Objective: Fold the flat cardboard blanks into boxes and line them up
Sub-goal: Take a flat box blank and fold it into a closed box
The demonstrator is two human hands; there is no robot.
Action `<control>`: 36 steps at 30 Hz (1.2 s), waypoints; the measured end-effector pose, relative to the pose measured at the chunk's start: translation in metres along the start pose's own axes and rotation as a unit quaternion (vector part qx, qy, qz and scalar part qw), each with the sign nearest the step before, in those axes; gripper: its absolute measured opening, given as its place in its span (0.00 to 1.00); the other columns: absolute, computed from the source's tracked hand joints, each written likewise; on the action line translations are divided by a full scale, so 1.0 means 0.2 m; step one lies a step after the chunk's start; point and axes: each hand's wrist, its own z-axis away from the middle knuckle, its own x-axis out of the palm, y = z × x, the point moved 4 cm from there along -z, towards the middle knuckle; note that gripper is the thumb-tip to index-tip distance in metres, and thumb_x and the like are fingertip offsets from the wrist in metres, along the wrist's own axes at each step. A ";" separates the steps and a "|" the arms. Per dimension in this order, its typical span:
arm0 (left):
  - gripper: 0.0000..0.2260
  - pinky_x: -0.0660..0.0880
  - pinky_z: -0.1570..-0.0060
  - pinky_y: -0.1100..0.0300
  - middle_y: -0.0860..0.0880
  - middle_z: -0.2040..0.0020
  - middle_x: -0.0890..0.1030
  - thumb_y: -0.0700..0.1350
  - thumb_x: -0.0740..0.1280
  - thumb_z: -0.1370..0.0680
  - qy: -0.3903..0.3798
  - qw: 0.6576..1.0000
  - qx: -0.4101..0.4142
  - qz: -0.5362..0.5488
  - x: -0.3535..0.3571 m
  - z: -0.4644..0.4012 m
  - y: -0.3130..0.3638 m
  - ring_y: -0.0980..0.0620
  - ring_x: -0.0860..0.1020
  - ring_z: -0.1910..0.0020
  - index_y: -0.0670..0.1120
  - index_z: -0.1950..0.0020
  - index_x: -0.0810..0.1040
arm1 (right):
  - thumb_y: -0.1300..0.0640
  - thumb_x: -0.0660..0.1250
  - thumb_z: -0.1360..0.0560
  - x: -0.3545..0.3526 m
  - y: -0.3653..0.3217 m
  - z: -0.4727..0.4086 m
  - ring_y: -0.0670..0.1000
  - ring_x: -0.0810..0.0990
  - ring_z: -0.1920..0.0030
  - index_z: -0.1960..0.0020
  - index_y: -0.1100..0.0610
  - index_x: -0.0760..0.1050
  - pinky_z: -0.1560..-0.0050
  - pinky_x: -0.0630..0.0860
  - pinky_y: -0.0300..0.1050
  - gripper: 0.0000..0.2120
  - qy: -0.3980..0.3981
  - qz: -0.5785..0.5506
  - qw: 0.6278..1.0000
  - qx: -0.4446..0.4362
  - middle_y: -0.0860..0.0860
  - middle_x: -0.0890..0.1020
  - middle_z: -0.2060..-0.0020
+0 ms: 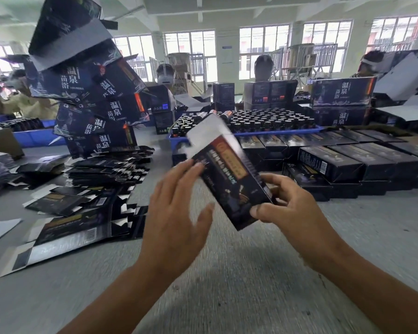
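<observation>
1. Two bare forearms reach forward over a grey, felt-like worktop (227,273).
2. Right hand (290,206) pinches the near end of a half-formed dark box (227,174), thumb and curled fingers gripping it.
3. Left hand (176,210) is spread flat, fingertips touching the box's left side.
4. Box's long axis slants away up-left, between both hands, glossy printed card, blurred.
5. Flat blanks (87,210) lie left; finished boxes (352,162) line up right.

Two hands (176,208), one held box (229,174), one blue tray (246,135)
</observation>
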 end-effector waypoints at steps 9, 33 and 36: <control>0.33 0.76 0.36 0.46 0.52 0.41 0.84 0.64 0.65 0.28 -0.117 0.869 -0.265 0.402 0.03 -0.03 -0.09 0.52 0.81 0.40 0.52 0.25 0.70 | 0.53 0.75 0.39 0.07 0.04 0.02 0.43 0.85 0.49 0.44 0.48 0.80 0.44 0.77 0.49 0.23 -0.107 0.037 0.991 0.065 0.42 0.86 0.51; 0.23 0.80 0.46 0.61 0.54 0.40 0.83 0.52 0.77 0.31 -0.127 0.871 -0.190 0.435 0.04 -0.01 -0.07 0.52 0.83 0.42 0.61 0.40 0.75 | 0.58 0.73 0.25 -0.01 0.00 -0.01 0.40 0.83 0.46 0.42 0.45 0.76 0.53 0.77 0.28 0.15 -0.023 -0.049 0.997 -0.058 0.38 0.85 0.48; 0.19 0.80 0.46 0.62 0.54 0.38 0.82 0.48 0.75 0.26 -0.109 0.893 -0.137 0.415 0.02 -0.01 -0.03 0.51 0.82 0.41 0.62 0.37 0.76 | 0.56 0.72 0.24 -0.01 -0.01 0.00 0.37 0.82 0.45 0.42 0.37 0.74 0.54 0.76 0.26 0.18 -0.016 -0.015 0.996 -0.083 0.34 0.83 0.46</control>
